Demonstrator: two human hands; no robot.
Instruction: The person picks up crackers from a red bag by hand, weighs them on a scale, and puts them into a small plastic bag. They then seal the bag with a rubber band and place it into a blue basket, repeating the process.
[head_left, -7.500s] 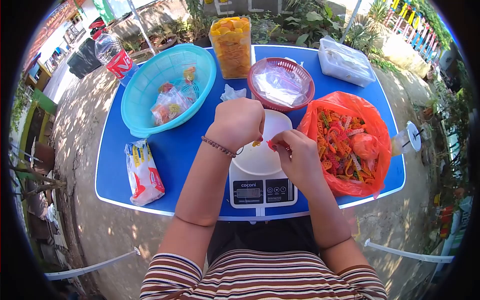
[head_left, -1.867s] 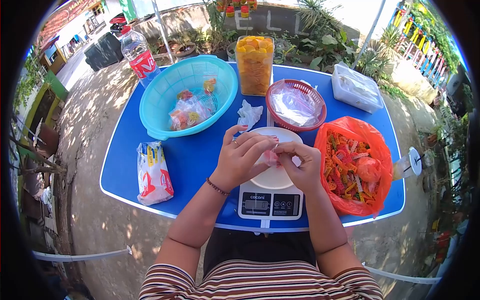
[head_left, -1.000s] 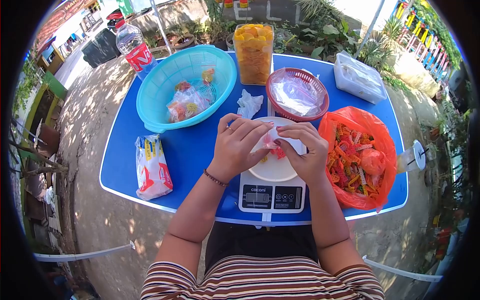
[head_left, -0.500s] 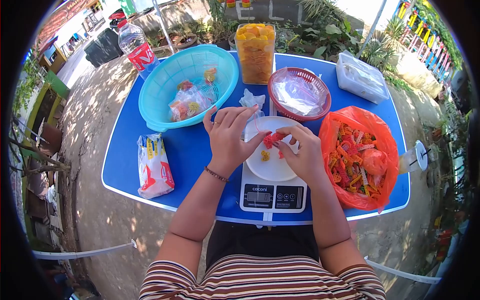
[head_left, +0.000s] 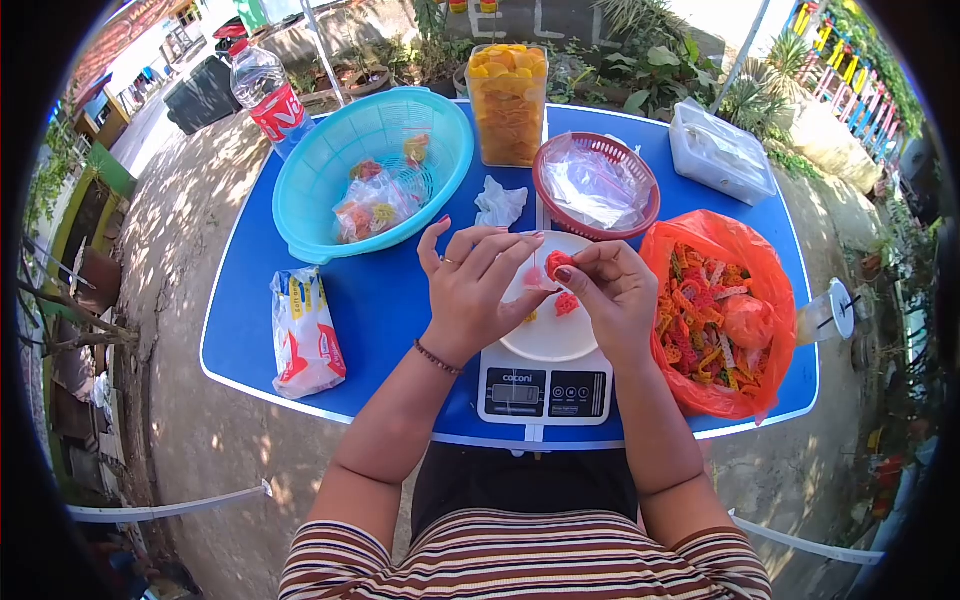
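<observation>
Over the white plate [head_left: 550, 345] on a kitchen scale [head_left: 500, 415], my right hand [head_left: 612, 290] pinches a red crinkly snack piece [head_left: 558, 264]. My left hand [head_left: 475, 285] is beside it, thumb and fingers closed on a small clear plastic bag [head_left: 533, 268] with a thin red line; the fingers hide much of it. A second red piece [head_left: 566, 303] lies on the plate, and a yellow piece [head_left: 530, 317] shows partly by my left thumb. Right of the plate, an orange plastic bag [head_left: 770, 375] stands open, full of red, orange and yellow snack pieces.
A turquoise basket [head_left: 300, 215] holds filled little bags. Behind are a tub of orange chips [head_left: 508, 110], a red basket [head_left: 650, 210] of clear bags and a lidded box [head_left: 722, 155]. A tissue pack [head_left: 308, 335], bottle [head_left: 275, 100] and cup [head_left: 822, 315] flank the blue table.
My right hand has drawn slightly right and up with a red piece, apart from my left fingers. My left hand has shifted a little right and down, covering more of the plate's left side.
</observation>
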